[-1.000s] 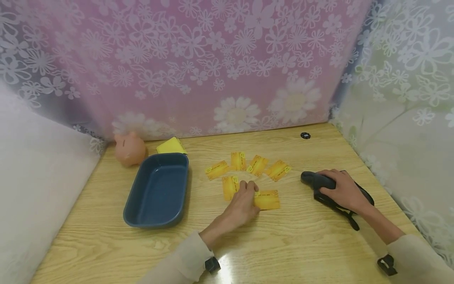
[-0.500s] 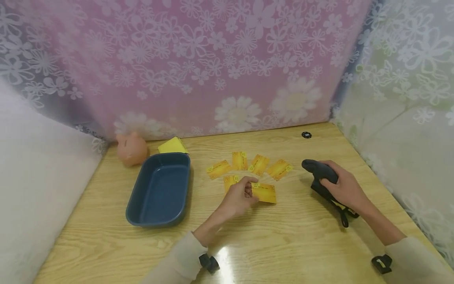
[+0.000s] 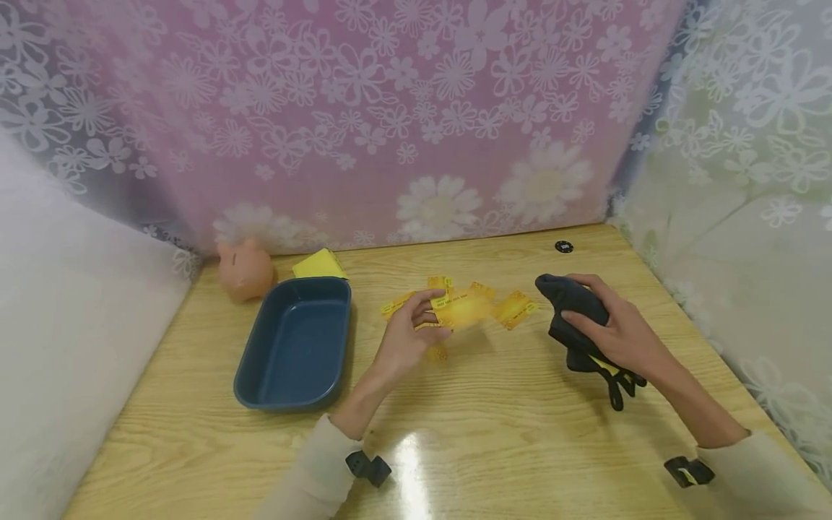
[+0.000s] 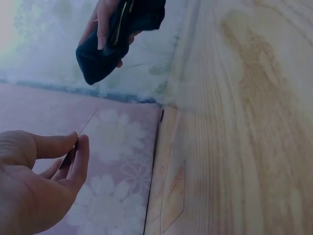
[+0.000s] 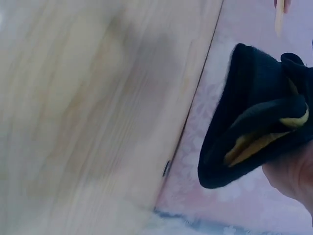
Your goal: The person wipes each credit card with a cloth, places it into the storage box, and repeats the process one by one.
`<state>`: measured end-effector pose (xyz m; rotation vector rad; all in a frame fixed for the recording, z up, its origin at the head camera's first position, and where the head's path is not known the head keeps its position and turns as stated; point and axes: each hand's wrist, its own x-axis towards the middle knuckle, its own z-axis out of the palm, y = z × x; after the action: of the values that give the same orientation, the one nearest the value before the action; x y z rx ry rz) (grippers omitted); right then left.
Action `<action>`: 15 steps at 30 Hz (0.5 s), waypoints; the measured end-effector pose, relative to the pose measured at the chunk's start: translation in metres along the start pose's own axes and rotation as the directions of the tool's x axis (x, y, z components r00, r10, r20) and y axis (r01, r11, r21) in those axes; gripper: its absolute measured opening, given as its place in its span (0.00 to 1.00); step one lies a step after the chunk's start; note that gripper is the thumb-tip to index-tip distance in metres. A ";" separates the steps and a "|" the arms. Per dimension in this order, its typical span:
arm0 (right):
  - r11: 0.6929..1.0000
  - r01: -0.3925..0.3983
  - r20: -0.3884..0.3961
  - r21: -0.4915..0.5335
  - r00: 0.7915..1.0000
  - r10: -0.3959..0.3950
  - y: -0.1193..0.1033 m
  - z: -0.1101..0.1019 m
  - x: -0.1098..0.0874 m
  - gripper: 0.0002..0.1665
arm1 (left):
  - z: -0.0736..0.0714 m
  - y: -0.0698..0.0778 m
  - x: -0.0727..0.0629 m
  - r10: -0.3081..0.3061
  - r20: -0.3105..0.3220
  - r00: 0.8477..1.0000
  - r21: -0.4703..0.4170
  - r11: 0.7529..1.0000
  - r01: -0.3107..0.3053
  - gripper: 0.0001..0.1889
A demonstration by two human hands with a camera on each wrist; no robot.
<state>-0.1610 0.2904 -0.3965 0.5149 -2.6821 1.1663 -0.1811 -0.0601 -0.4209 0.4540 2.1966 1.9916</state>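
Note:
My left hand (image 3: pixel 404 341) pinches an orange-yellow card (image 3: pixel 471 309) between thumb and fingers, raised over the table. In the left wrist view the card (image 4: pixel 88 122) shows edge-on as a thin line above the fingertips. To the right, my right hand (image 3: pixel 625 328) grips a black cloth drawstring pouch (image 3: pixel 575 300), lifted off the table. Its mouth gapes in the right wrist view, where the pouch (image 5: pixel 220 142) shows a yellow inside. Several like cards lie on the table: one card (image 3: pixel 516 310) is in full view, while others are partly hidden behind the left hand and its card.
A deep blue tray (image 3: pixel 243 396) stands left of the hands. Behind it are a pink piggy bank (image 3: pixel 245 273) and a folded yellow item (image 3: pixel 320 264). A black poker chip (image 3: pixel 564 247) lies at the back right. Flowered cloth (image 3: pixel 364 144) walls the wooden table.
The left hand has picked up the front-right card and raised it up and slightly left. The right hand has lifted the pouch and tilted it, moving left toward the cards.

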 end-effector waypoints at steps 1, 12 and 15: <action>1.000 -0.002 -0.003 0.000 1.000 0.002 -0.003 0.002 0.001 0.35 | -0.001 0.002 0.001 0.006 -0.018 1.000 -0.011 1.000 -0.007 0.33; 0.998 0.003 -0.104 0.060 0.995 0.003 -0.050 0.027 0.009 0.30 | -0.007 0.013 0.006 0.073 -0.059 0.996 -0.067 0.995 -0.077 0.34; 0.995 0.017 -0.108 0.101 0.994 -0.006 -0.066 0.036 0.013 0.28 | -0.006 0.014 0.006 0.072 -0.062 0.995 -0.060 0.995 -0.076 0.33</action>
<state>-0.1485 0.2191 -0.3725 0.4677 -2.5364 1.2946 -0.1867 -0.0632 -0.4060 0.4809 2.1750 2.1319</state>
